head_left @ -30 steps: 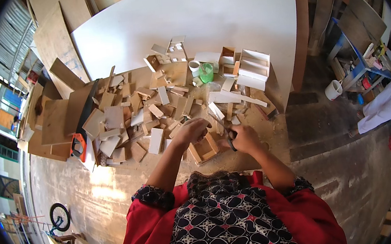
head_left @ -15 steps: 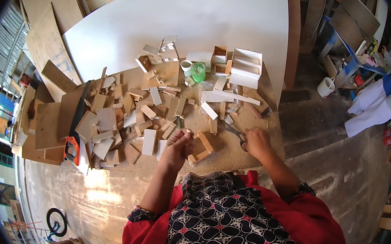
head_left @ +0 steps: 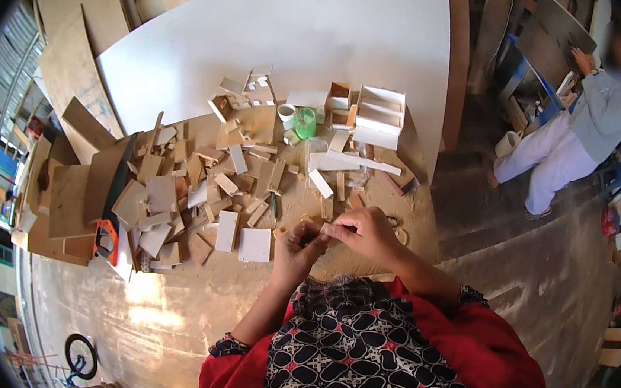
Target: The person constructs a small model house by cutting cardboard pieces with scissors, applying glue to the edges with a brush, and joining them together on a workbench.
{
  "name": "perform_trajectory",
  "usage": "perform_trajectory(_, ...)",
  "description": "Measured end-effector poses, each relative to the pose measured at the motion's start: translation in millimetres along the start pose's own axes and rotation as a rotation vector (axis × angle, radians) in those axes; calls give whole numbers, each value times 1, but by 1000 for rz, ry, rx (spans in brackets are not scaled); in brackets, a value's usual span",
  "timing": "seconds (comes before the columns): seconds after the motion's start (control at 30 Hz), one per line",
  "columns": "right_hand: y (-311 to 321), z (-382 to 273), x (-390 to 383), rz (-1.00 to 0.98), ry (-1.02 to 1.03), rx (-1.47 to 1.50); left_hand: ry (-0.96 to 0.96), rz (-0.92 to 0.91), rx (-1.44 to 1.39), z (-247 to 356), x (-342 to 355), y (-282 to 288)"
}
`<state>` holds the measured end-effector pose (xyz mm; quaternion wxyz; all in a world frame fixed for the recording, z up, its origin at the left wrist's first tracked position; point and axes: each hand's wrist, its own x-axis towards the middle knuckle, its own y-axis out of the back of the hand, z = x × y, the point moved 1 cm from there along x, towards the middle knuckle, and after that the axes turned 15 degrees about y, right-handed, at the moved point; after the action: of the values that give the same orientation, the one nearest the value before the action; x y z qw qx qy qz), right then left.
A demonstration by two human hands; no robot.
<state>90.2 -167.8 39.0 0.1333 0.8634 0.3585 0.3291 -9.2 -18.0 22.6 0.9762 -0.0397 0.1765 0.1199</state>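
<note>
Low in front of my chest, my left hand (head_left: 300, 253) and my right hand (head_left: 363, 240) meet with fingertips pinched together on something too small to make out. Behind them, a small wooden box is mostly hidden. Scissors (head_left: 394, 224) lie just right of my right hand. White rectangular boards (head_left: 254, 246) and many loose wood offcuts (head_left: 161, 195) cover the workbench (head_left: 422, 228) beyond and to the left.
Small white open boxes (head_left: 381, 112), a green cup (head_left: 304, 123) and a white cup stand at the back, before a large white panel (head_left: 272, 25). An orange-handled saw (head_left: 106, 243) is at left. A person (head_left: 573, 124) works at the right beside leaning boards (head_left: 551, 32).
My right hand has released the scissors and moved left to meet my left hand. The person at the right has come into fuller view, reaching toward a board.
</note>
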Motion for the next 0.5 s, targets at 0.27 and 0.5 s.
perform_trajectory(0.27,10,18,-2,-4,48,23,78,-34,-77,-20,1,-14)
perform_trajectory(0.5,4,85,52,153,58,38,115,67,-263,-21,-4,5)
